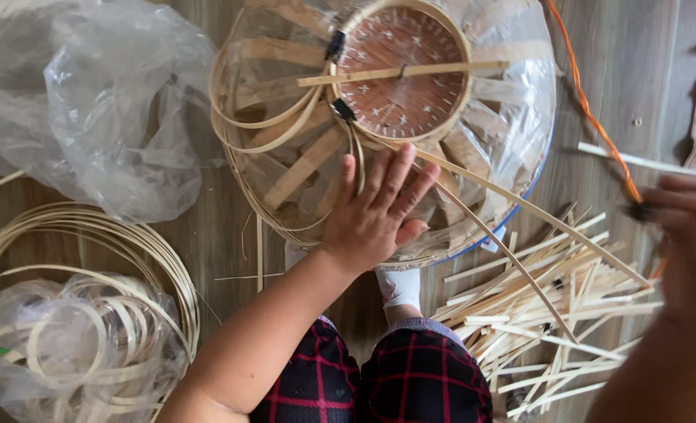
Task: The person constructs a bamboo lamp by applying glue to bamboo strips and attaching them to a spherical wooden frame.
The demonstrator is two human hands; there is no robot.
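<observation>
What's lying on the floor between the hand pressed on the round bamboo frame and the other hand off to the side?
In the head view, a loose pile of pale flat bamboo strips lies between the left hand and right hand.

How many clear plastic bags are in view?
3. One bag lies crumpled at top left, one holds bamboo hoops at bottom left, and one wraps the basket frame under the left hand. Others may lie out of frame.

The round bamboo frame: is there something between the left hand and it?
Yes. A clear plastic sheet covers the round bamboo frame, so the left hand presses on the plastic, fingers spread.
</observation>
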